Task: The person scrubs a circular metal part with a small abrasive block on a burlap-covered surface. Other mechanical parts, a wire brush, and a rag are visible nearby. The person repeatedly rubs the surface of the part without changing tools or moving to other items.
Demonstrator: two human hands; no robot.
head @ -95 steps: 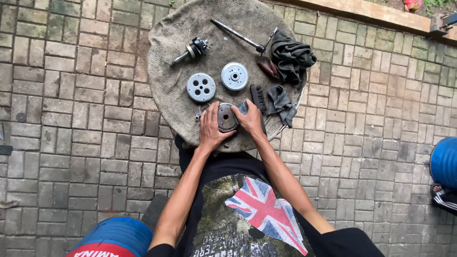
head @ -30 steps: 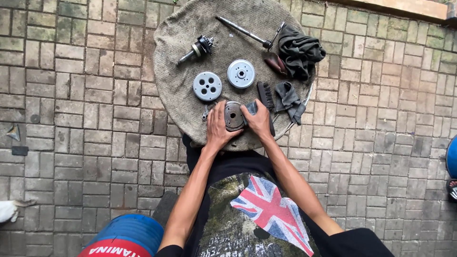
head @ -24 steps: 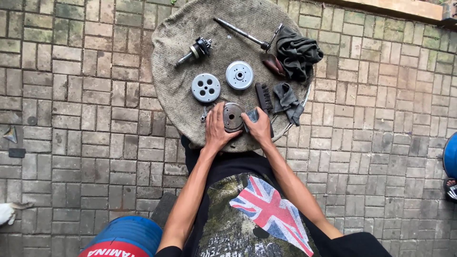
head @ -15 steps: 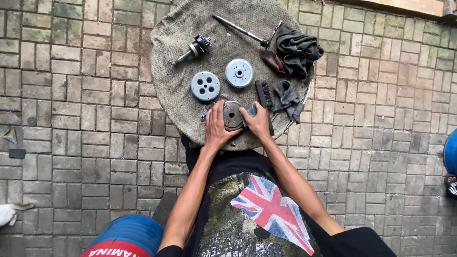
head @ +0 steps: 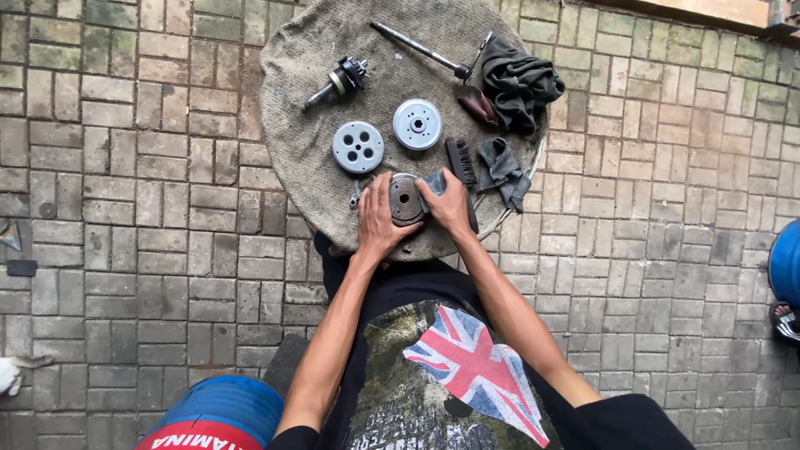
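A dark round metal disc [head: 405,198] with a centre hole lies near the front edge of a round table covered in burlap [head: 317,58]. My left hand [head: 377,221] grips the disc's left rim. My right hand [head: 449,206] presses a small grey-blue rag [head: 434,182] against the disc's right side. A black brush [head: 457,162] lies just right of my right hand.
On the burlap also lie a silver disc with several holes [head: 357,147], a silver hub disc [head: 417,123], a short geared shaft [head: 337,81], a long rod [head: 419,50], dark rags [head: 520,79] and a glove [head: 500,167]. Brick paving surrounds the table. A blue drum [head: 218,411] stands by my left elbow.
My right hand has rubbed the rag back and forth along the disc's right side. My left hand has stayed on the rim.
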